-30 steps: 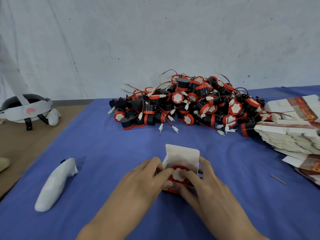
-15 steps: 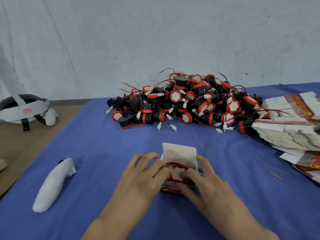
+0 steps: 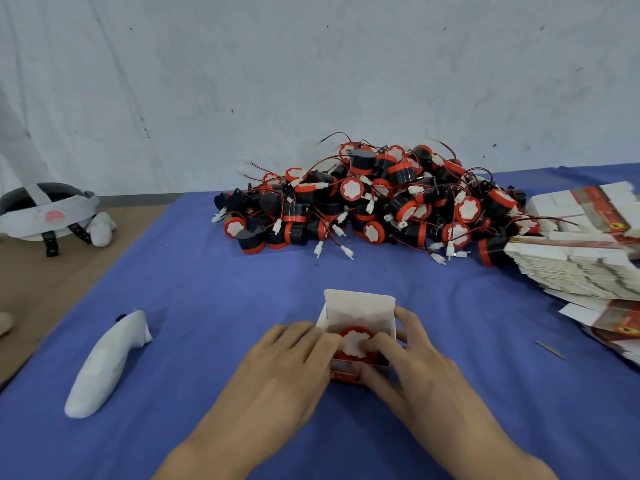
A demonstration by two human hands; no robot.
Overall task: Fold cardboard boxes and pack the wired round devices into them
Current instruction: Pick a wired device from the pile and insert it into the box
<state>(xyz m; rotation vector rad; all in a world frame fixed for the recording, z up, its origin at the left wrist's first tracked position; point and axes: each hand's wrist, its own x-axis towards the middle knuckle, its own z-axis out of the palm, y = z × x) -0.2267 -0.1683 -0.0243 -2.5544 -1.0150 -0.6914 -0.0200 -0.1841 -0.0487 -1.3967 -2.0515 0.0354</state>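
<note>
In the head view the box stood open on the cloth close before the person, flap up, with a device seated inside. The left hand curled its fingers against the box's left wall, and the right hand gripped its right wall and near side, one fingertip on the device's white face. The thin card looked light and easily crushed, so best held by its walls, and the device seemed rigid. The pile lay well behind, flat boxes at right and a controller at left, none of them blocking the flap.
</note>
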